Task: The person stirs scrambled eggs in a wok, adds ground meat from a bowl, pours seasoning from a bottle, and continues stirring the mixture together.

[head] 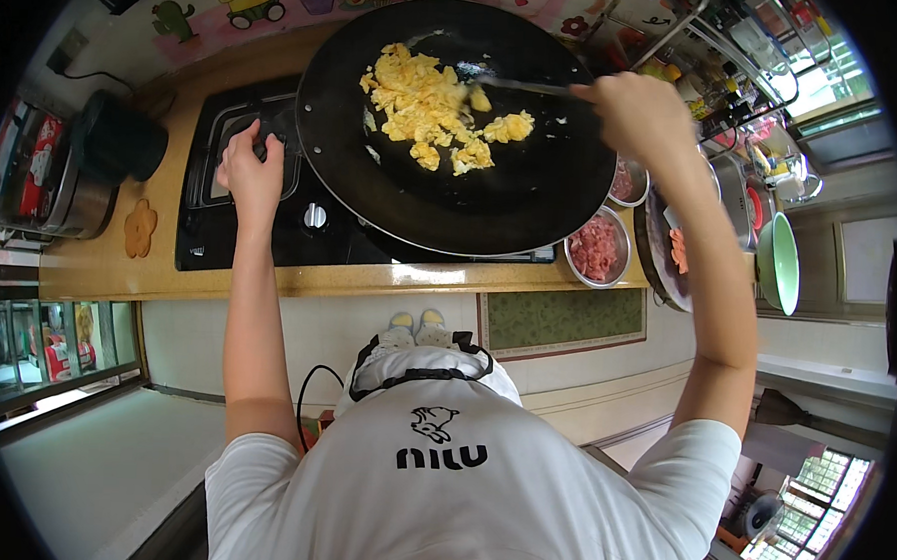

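Note:
A large black wok (pixel 452 205) stands on the right part of the black gas stove (pixel 210 247). Scrambled egg (pixel 419 98) lies in its upper left half, with smaller clumps nearer the middle. My right hand (pixel 640 112), above the wok's right rim, is closed around the handle of a spatula (pixel 528 86); its blurred far end reaches the egg. My left hand (pixel 252 162) is left of the wok over the stove, near a dark handle or knob at the wok's left side. Its thumb and forefinger are raised apart; whether it grips anything is hidden.
Metal bowls of raw meat (pixel 596 249) sit close to the wok's right side. Further right are a large pan (pixel 656 251), a sink (pixel 734 195) and a green bowl (pixel 779 264). A black pot (pixel 121 136) and a flower-shaped wooden mat (pixel 141 227) are at left.

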### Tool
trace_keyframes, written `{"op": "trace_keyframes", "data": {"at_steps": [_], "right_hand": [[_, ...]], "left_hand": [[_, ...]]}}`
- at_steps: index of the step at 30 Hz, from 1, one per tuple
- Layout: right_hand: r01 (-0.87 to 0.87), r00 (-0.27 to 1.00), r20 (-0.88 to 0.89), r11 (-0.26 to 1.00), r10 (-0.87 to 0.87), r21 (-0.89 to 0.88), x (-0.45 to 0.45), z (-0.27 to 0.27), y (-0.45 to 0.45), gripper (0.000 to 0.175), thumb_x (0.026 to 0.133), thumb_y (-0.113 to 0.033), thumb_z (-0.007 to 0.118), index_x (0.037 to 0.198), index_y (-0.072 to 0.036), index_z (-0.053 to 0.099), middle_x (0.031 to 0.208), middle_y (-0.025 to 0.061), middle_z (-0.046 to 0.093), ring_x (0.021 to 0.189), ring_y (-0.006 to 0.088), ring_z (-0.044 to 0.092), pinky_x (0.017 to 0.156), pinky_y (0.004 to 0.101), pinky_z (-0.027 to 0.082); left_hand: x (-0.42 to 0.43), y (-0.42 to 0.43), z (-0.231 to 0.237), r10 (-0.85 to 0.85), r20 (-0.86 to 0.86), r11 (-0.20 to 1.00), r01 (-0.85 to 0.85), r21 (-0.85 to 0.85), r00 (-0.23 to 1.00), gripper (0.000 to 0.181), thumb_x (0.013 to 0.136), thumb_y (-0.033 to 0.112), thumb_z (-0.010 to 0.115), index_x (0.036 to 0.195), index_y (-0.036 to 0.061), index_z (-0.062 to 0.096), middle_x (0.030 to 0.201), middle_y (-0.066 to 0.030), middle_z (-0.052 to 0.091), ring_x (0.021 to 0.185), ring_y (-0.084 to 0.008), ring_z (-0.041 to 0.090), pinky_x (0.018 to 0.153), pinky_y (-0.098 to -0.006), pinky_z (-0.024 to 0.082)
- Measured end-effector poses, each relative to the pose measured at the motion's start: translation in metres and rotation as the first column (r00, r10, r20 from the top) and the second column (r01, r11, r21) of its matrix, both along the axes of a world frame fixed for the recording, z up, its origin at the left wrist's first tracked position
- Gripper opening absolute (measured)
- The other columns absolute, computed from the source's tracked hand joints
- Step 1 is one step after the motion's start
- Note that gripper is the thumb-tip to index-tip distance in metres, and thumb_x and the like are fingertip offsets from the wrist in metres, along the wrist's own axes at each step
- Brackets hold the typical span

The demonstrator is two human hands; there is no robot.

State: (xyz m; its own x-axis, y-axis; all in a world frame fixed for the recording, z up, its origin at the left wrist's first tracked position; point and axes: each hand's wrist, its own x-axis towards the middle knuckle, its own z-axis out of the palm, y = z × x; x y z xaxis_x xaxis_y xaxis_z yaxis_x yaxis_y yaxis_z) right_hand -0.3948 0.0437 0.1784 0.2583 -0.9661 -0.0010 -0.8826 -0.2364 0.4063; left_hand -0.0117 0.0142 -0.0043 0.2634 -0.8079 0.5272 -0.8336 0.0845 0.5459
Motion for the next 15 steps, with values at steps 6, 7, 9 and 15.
{"op": "trace_keyframes", "data": {"at_steps": [6,7,9,15], "right_hand": [[-0.03,0.995,-0.096,0.992,0.019,-0.12,-0.005,0.008,0.006,0.01,0.077,-0.013,0.059,0.081,-0.011,0.068,0.073,0.0099,0.065,0.07,0.0273,0.066,0.061,0.0356,0.052],[-0.023,0.999,-0.052,0.993,0.018,-0.112,-0.013,0.015,0.005,0.014,0.074,-0.011,0.059,0.085,-0.012,0.069,0.075,0.0101,0.066,0.074,0.0277,0.065,0.066,0.0365,0.052],[0.05,0.998,-0.035,0.998,-0.052,-0.042,-0.018,0.027,0.006,0.023,0.075,-0.011,0.06,0.095,-0.018,0.07,0.078,0.0103,0.066,0.078,0.0276,0.065,0.069,0.0371,0.052],[0.152,0.988,0.047,0.983,-0.148,-0.105,-0.02,0.02,0.012,0.036,0.076,-0.009,0.059,0.105,-0.03,0.067,0.082,0.0095,0.066,0.078,0.027,0.064,0.069,0.0382,0.052]], "left_hand": [[0.003,-0.001,-0.002,0.002,0.029,1.0,-0.002,0.003,1.0,0.033,0.081,0.022,0.059,0.109,0.0059,0.06,0.104,-0.0059,0.061,0.101,-0.0217,0.054,0.096,-0.0413,0.027],[0.001,0.0,-0.001,0.002,0.028,1.0,-0.002,0.0,1.0,0.033,0.081,0.022,0.058,0.109,0.006,0.06,0.104,-0.0059,0.061,0.101,-0.0217,0.054,0.096,-0.0412,0.027],[-0.001,0.0,0.0,0.005,0.026,1.0,-0.005,-0.009,1.0,0.032,0.081,0.022,0.058,0.109,0.0062,0.06,0.104,-0.0059,0.061,0.101,-0.0216,0.054,0.096,-0.0409,0.027],[-0.002,0.002,0.004,0.003,0.03,1.0,-0.004,0.015,1.0,0.033,0.081,0.022,0.058,0.109,0.005,0.06,0.102,-0.0056,0.061,0.101,-0.0208,0.054,0.096,-0.0394,0.027]]}}
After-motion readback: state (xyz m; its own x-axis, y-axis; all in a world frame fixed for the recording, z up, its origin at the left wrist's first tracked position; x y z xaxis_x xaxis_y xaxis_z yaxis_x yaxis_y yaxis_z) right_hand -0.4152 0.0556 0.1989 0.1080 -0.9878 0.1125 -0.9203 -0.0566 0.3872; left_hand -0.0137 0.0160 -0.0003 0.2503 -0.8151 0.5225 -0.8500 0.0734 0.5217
